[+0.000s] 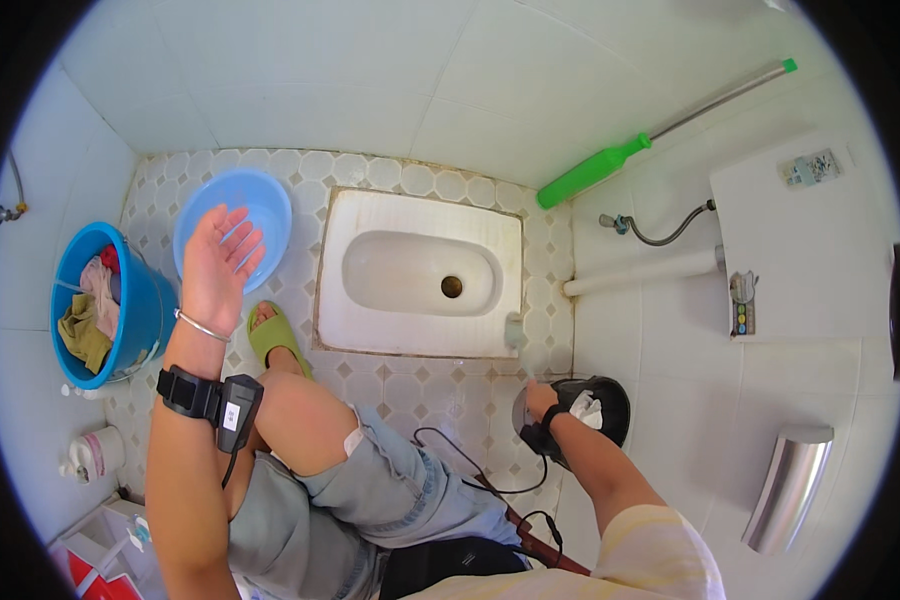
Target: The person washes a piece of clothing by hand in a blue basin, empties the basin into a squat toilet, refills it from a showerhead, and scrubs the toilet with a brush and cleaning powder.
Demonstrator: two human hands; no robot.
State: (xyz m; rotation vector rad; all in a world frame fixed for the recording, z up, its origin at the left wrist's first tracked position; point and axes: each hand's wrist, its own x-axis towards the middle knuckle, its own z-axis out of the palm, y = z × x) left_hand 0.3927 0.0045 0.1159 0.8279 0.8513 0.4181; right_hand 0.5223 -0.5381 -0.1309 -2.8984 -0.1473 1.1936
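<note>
My left hand is raised with the palm up and fingers apart, holding nothing. From this view it overlaps a light blue plastic basin on the floor. My right hand is closed around the pale handle of a cleaning brush, which is blurred. The brush's head is by the near right corner of a white ceramic squat toilet. Brown staining shows along the toilet's edges. Below my right hand stands a black waste bin with white crumpled paper inside.
A blue bucket of clothes stands at left, near a white bottle. A green-handled mop leans in the far right corner. On the right wall are a white cistern, its hose and a drain pipe. A black cable hangs by my legs.
</note>
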